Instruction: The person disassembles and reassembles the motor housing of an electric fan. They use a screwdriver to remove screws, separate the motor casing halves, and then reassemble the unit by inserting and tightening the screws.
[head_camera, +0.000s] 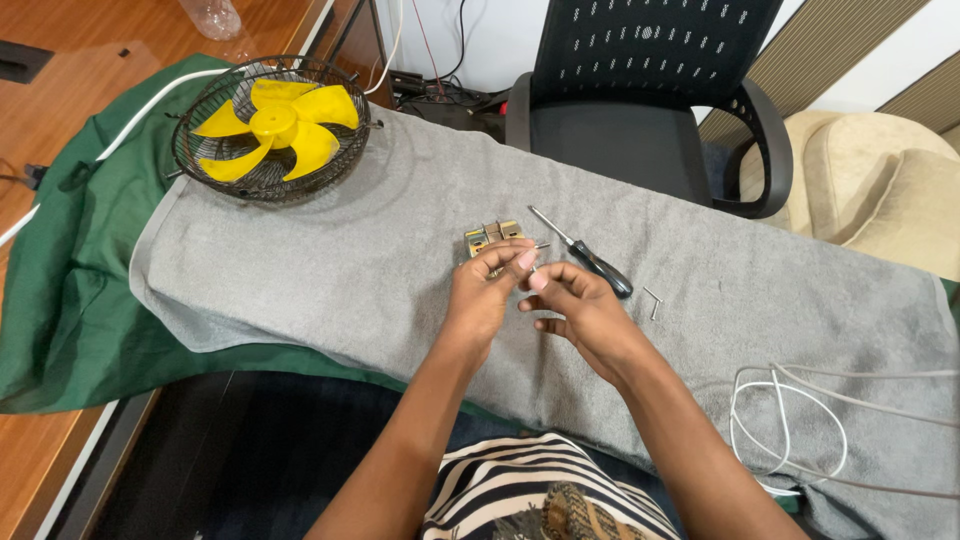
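We see two bare hands meet over the middle of a grey towel (400, 250) that covers the desk. The left hand (482, 290) has its fingers bent, and its fingertips pinch a thin little metal pin (541, 246). The right hand (577, 305) is curled too, and its fingertips come right up to the same spot, but we cannot tell if it grips the pin as well. Just behind the left hand, a small brass-coloured metal part (487, 236) lies on the towel. A screwdriver (584, 254) with a black handle lies just beside the right hand, with its tip pointing to the far edge of the desk. Two small screws (653, 301) lie near it, towards the right edge. A round black wire cage with a yellow fan blade (275, 125) sits at the far left corner of the towel. A white cable (790, 420) curls at the near right corner. A green cloth (70, 300) peeks out under the towel along the left edge.
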